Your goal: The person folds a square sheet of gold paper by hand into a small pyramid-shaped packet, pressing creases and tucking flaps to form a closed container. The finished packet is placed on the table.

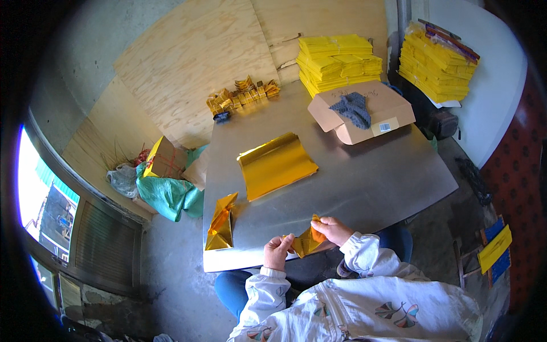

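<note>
A partly folded piece of gold foil paper (306,245) is stretched between my hands over the table's near edge. My left hand (278,251) pinches its left corner. At the upper right end, my right hand (333,229) grips it, with an orange patch showing beside the fingers. To the left, a folded gold foil piece (222,223) lies at the table's left edge. Beyond my hands sits a stack of flat gold foil sheets (277,166), its far edge slightly curled.
The metal table (364,188) carries bundles of folded gold pieces (242,98) at the back, a stack of yellow paper (339,62), and a cardboard box (387,117) with a grey cloth (353,109) on top. A green bag (168,194) lies left; a stool (491,251) stands right.
</note>
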{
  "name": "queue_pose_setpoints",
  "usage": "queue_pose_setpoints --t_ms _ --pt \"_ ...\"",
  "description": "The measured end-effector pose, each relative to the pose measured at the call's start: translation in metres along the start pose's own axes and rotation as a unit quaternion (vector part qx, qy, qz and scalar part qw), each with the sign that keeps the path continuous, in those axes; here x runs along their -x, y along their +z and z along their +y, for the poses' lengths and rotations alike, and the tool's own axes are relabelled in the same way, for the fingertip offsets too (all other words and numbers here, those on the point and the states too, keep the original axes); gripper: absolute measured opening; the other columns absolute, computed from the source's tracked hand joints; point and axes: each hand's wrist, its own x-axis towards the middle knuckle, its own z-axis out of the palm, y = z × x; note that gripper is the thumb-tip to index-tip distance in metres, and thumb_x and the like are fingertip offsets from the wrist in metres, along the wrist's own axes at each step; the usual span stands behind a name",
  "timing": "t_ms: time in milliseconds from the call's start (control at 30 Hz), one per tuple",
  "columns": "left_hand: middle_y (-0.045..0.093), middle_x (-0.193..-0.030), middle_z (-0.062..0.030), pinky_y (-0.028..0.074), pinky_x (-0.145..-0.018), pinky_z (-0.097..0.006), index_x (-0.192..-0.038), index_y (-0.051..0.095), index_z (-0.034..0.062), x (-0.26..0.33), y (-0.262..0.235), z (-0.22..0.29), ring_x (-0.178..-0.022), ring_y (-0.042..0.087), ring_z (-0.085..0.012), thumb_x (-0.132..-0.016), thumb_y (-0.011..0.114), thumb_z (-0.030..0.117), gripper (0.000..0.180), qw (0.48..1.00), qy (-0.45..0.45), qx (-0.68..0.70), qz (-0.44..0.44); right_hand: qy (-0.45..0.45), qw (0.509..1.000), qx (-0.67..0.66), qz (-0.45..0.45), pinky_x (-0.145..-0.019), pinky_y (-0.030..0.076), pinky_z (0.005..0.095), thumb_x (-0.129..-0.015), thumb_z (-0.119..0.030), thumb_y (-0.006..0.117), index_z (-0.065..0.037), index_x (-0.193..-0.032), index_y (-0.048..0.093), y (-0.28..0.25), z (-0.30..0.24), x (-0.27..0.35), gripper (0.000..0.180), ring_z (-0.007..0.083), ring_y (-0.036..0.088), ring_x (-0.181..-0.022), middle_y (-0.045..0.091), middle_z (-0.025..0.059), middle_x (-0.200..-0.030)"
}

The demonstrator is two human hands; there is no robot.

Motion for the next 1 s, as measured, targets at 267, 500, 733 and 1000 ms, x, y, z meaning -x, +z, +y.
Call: queue_pose_setpoints --t_ms 267,500,733,1000 --pt "0.069 -0.087 -0.0042 0.047 -0.056 -0.022 -0.104 0.065 0.0047 0.009 0.017 -0.012 -0.068 0.064 -0.0107 -0.094 0.062 0.031 0.028 0.995 -0.031 0.037 -0.088 -0.050 0.995 0.036 0.074 -0.064 0.046 0.0325 -0.098 -0.040 0.049 0.000 -0.092 0.064 0.008 -0.003 -0.002 0.044 0.0188 0.058 -0.068 0.063 0.0083 -0.073" --pt "0.068 -0.078 -0.0081 0.051 -0.054 -0.023 -0.101 0.063 -0.0026 0.007 0.020 -0.006 -0.058 0.061 -0.0102 -0.094 0.062 0.020 0.023 0.998 -0.012 0.035 -0.051 -0.094 0.987 0.019 0.129 -0.062 0.046 0.0334 -0.100 -0.041 0.044 -0.001 -0.089 0.063 0.014 -0.009 -0.007 0.045 0.0204 0.058 -0.066 0.063 0.0111 -0.072" --pt "0.068 -0.077 -0.0057 0.047 -0.052 -0.020 -0.099 0.063 0.0018 0.013 0.023 0.006 -0.058 0.062 -0.0097 -0.094 0.062 0.021 0.020 0.997 0.000 0.008 -0.079 -0.142 0.980 0.019 0.141 -0.064 0.048 0.0328 -0.100 -0.035 0.045 -0.002 -0.089 0.064 0.013 -0.022 -0.002 0.040 0.0215 0.062 -0.071 0.065 0.0117 -0.076" --pt "0.063 -0.070 -0.0034 0.049 -0.049 -0.024 -0.091 0.062 0.0004 0.014 0.025 0.020 -0.055 0.059 -0.0104 -0.090 0.064 0.014 0.014 1.000 0.019 0.012 -0.015 -0.091 0.980 -0.058 0.164 -0.073 0.048 0.0319 -0.100 -0.040 0.040 -0.008 -0.086 0.066 0.030 -0.037 -0.007 0.044 0.0181 0.063 -0.080 0.068 0.0076 -0.085"
